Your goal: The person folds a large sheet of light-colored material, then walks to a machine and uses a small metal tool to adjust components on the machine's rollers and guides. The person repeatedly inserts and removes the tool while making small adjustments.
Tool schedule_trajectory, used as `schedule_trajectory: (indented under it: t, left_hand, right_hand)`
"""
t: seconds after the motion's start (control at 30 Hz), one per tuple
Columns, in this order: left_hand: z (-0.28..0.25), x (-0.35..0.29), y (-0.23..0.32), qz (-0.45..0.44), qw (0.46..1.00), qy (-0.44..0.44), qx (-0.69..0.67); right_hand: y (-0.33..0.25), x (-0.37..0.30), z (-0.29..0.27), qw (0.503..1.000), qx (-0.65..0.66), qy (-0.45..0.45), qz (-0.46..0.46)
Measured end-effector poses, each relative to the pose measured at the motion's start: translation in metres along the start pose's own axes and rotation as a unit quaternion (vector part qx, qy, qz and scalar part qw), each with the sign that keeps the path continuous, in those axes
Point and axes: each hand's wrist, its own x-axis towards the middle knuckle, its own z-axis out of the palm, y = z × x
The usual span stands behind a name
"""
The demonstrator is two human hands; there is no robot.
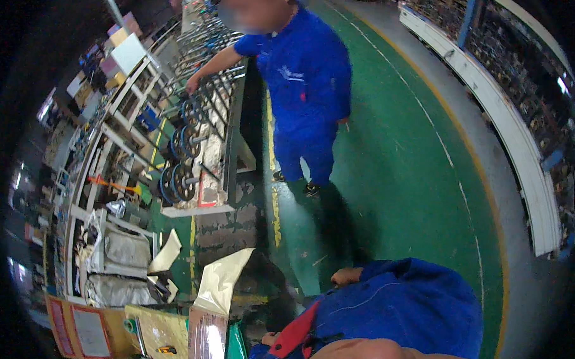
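My right hand (346, 276) shows at the end of a blue sleeve (410, 298), over the green floor. Its fingers look curled in, and I see nothing in them. Lower and to the left, my left hand (270, 338) shows only in part beside a red patch of clothing (295, 335); its fingers are too hidden to read. Nearest to it stand an upright reflective panel (207, 338) and a pale bent sheet (224, 282). Neither hand visibly touches these.
A co-worker in blue (304, 72) stands ahead, one hand (193, 83) at a long bench (198, 211) with rods and dark wheels (181, 182). Silvery wrapped bundles (126, 253) lie at left. A white-edged rack (468, 84) runs along the right. Yellow and white lines mark the green floor (395, 183).
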Motion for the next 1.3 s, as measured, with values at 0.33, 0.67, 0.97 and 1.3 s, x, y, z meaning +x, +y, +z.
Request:
schedule_trajectory:
  t: [0.33, 0.67, 0.97, 1.3]
  left_hand:
    - [0.037, 0.026, 0.295, 0.069, 0.975, 0.076, 0.195]
    - [0.218, 0.034, 0.665, 0.483, 0.856, -0.155, 0.098]
    - [0.202, 0.256, 0.746, 0.239, 0.926, -0.148, 0.252]
    - [0.120, 0.371, 1.059, 0.239, 0.925, -0.117, 0.272]
  right_hand:
    - [0.155, -0.200, 0.044, 0.958, 0.023, 0.267, -0.098]
    - [0.266, -0.379, 0.026, 0.943, 0.179, 0.132, 0.248]
    - [0.402, -0.424, -0.029, 0.875, 0.321, 0.297, 0.207]
    - [0.565, -0.486, -0.206, 0.837, 0.155, 0.283, 0.441]
